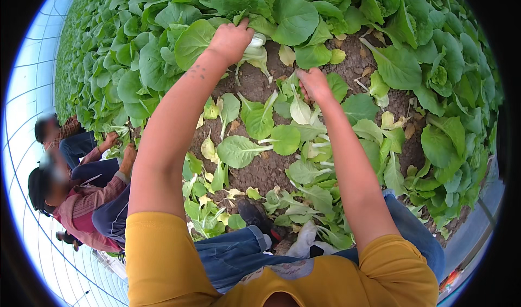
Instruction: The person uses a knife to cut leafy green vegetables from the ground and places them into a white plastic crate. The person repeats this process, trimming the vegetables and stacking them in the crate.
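My left hand (pixel 233 40) reaches furthest out and is closed around a leafy green plant with pale stalks (pixel 256 48), at the edge of the standing crop. Its fingertips are partly hidden among the leaves. Nearer to me and to the right, my right hand (pixel 312 85) is curled in a fist just over some loose leaves; whether anything is inside it, I cannot tell. Cut or fallen green leaves (pixel 241 151) lie on the brown soil (pixel 260 172) between and below my arms, and a yellowed leaf (pixel 287 55) lies between the two hands.
Dense rows of leafy greens (pixel 154 59) stand ahead and on both sides. At the left, a co-worker in a dark head covering (pixel 85 209) sits low, hands at the plants, with another person (pixel 75 138) beyond. My dark shoe (pixel 256 217) rests near a white bag (pixel 305 240).
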Demonstrator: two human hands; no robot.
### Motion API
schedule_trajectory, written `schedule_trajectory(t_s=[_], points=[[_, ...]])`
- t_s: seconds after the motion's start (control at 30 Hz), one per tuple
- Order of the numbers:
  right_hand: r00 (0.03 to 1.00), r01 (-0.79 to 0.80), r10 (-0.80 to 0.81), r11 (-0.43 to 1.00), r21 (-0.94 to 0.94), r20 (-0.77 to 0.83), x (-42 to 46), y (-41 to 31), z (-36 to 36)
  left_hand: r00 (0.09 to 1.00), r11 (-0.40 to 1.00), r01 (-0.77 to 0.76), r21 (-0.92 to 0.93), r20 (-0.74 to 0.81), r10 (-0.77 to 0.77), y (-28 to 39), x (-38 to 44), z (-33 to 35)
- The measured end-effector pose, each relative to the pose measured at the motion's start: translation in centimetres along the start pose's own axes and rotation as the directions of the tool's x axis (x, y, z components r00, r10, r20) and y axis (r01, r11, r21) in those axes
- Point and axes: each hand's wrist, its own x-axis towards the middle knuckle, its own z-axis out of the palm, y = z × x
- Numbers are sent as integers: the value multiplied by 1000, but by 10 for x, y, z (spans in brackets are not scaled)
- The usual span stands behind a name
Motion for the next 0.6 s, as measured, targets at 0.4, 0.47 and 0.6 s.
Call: schedule_trajectory(t_s=[0.4, 0.47, 0.6], points=[[932, 211, -301, 903, -374, -203, 6, 6, 6, 996, 996, -88, 20, 0, 88, 23, -40, -11], [898, 277, -413, 802, -530, -155, 1, -7, 24, 979, 978, -197, 67, -35, 200, 43, -52, -23], [760, 490, -643, 663, -565, -95, 28, 15, 27, 926, 930, -357, 88, -98, 365, 56, -40, -30]])
